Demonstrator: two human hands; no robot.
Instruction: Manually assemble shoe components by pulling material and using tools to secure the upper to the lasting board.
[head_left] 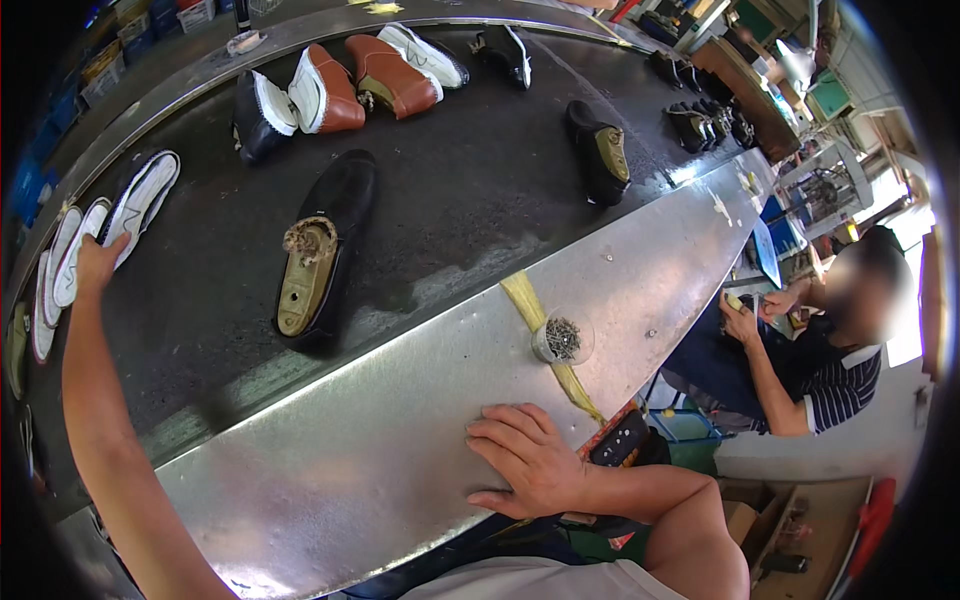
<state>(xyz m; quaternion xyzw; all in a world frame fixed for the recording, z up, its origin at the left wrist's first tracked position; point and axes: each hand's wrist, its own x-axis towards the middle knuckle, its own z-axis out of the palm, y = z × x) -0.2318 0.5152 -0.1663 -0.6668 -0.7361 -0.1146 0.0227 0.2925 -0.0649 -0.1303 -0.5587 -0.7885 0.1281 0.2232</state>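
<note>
My left hand (97, 263) reaches to the far left of the dark work surface. Its thumb and fingers close round a shoe upper with a white underside (82, 250) in a row of similar pieces. Just beside it lies a dark shoe upper with a white stitched underside (143, 208). My right hand (527, 462) rests palm down on the metal ledge (350, 450), fingers apart and holding nothing. Beyond it stands a small clear cup of tacks (563, 340). A black shoe on a last (325, 245) lies mid-surface, its heel end towards me.
Brown, white and black shoes (390, 80) lie along the far side. Another black lasted shoe (598, 150) is further right, with more dark shoes (705, 125) beyond. Yellow tape (530, 305) crosses the ledge. A co-worker (810, 350) sits at the right, hands on a small item.
</note>
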